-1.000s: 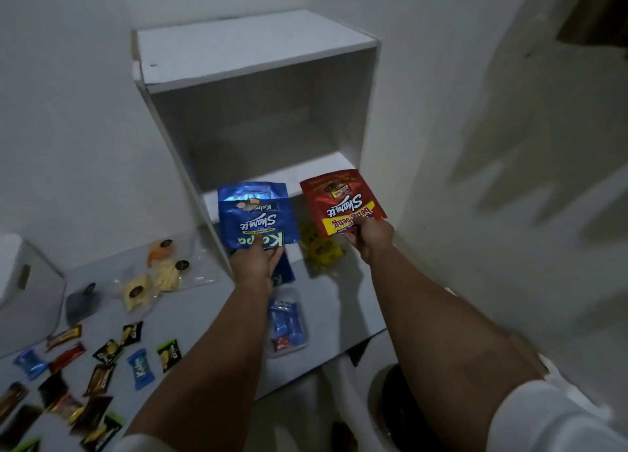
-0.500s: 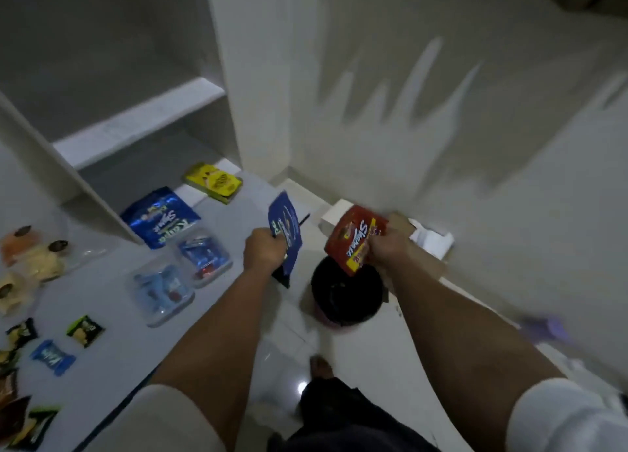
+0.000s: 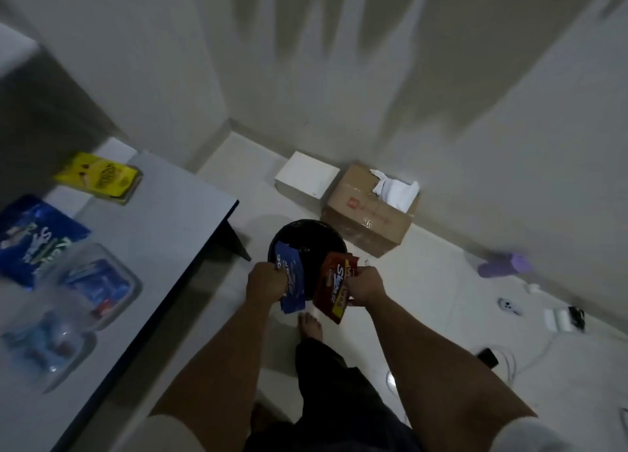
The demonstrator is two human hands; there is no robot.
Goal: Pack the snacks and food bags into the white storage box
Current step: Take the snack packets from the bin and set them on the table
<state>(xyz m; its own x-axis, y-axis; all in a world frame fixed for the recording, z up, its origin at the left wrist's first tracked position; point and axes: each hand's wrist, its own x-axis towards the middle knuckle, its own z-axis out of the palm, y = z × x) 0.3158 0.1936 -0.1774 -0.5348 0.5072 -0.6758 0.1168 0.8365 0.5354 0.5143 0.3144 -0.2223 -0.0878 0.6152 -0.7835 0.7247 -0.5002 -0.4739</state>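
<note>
Gripping a blue snack bag (image 3: pixel 290 283) in the left hand (image 3: pixel 266 281) and a red snack bag (image 3: pixel 334 286) in the right hand (image 3: pixel 364 287), both hung lengthwise above a black round container (image 3: pixel 306 239), while the white box (image 3: pixel 307 174) lay farther ahead, nearer the right.

Table (image 3: pixel 176 213), left: yellow pack (image 3: pixel 98 178) far, blue bag (image 3: pixel 34 237), two clear tubs (image 3: pixel 98 281) near. Floor (image 3: pixel 424 281): white box (image 3: pixel 306 176), carton (image 3: pixel 370 213), black bin (image 3: pixel 306 241).
</note>
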